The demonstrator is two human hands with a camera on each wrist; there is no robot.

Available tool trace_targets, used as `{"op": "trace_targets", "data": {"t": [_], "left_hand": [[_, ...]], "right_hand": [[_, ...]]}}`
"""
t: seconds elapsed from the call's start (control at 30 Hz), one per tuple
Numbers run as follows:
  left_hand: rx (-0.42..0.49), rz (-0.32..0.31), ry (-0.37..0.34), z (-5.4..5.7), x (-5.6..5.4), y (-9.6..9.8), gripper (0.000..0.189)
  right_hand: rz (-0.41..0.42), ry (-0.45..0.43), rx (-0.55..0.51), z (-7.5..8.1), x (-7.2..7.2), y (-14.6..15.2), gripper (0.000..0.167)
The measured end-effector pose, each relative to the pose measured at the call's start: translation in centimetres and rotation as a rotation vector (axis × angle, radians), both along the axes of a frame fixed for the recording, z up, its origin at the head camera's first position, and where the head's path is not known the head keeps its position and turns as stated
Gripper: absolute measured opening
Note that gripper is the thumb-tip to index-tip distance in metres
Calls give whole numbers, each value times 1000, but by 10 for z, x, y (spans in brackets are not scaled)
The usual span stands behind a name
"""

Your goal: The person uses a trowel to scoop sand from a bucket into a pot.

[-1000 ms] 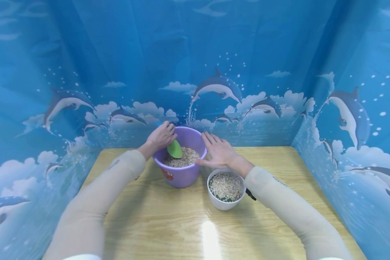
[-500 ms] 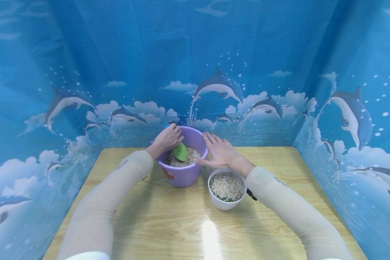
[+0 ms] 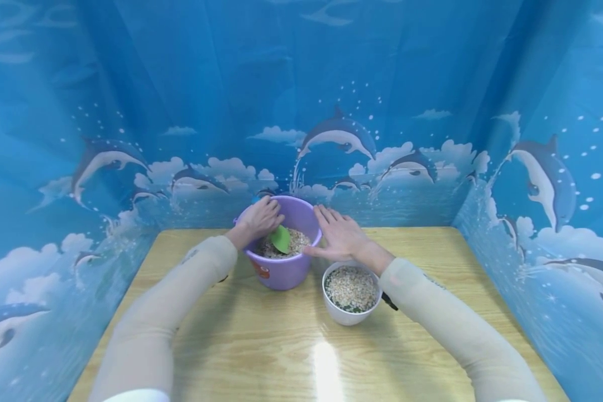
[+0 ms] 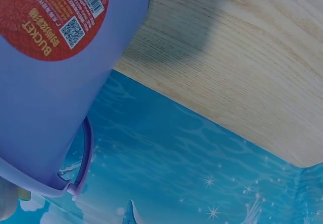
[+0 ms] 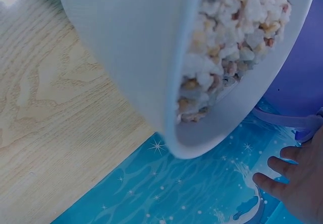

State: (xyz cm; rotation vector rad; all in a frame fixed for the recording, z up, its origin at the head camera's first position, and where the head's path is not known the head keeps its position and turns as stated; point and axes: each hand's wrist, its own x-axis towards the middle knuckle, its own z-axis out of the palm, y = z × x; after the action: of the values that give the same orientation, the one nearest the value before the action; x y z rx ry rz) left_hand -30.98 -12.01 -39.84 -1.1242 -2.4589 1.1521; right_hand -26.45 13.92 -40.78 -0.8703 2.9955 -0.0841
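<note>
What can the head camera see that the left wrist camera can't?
Only the head view shows both hands: the left hand grips a green scoop dipped in the grains, and the right hand rests flat against the purple bucket. It also shows the white bowl of grains. Only the left wrist view shows the bucket's red sticker and its thin handle close up. Both views share the purple bucket, the wooden table and the blue dolphin backdrop.
</note>
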Motion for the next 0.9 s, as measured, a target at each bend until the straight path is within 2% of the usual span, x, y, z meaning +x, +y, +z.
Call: {"op": "trace_targets", "data": {"t": [0.2,0.4,0.6,0.8,0.9], "left_hand": [[29,14,-25,-2,1,0,24],[86,-33,-45,-5,3,2,31],[111,-8,-67,-5,8,3,34],[172,-44,-62,-5,13,2,37],[196,-33,-84,-4,14,2,40]], "right_hand": [[-12,-3,-7,-2,0,0,116],[-14,0,-16,-3,-1,0,116],[-11,-1,-15,-3,-1,0,118],[-21,-8,-28,-3,0,-1,116],[-23,-9,-33,-3,0,-1,118]]}}
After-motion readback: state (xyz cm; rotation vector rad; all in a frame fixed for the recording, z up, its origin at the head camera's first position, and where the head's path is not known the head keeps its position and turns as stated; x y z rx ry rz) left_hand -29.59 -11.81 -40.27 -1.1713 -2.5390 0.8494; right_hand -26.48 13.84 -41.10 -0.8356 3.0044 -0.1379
